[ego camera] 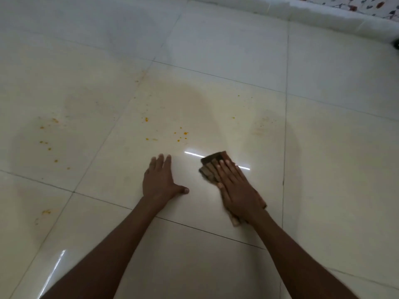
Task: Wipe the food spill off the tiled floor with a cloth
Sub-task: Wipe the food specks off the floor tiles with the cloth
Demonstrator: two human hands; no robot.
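Note:
A folded brown cloth (pixel 210 165) lies on the glossy cream tiled floor (pixel 323 169), and my right hand (pixel 235 186) presses flat on top of it, fingers together. The cloth sticks out beyond the fingertips and behind the wrist. To its left my left hand (pixel 159 182) rests flat on the bare tile with fingers spread, holding nothing. Orange food specks (pixel 182 134) dot the tile just beyond both hands. More orange specks (pixel 46 143) are scattered at the far left, and a faint yellowish smear (pixel 262 126) lies to the right.
A raised white ledge (pixel 323 20) runs along the far right, with a patterned fabric (pixel 367 4) above it. A small dark object (pixel 396 43) sits at the right edge. Dark grout lines cross the floor.

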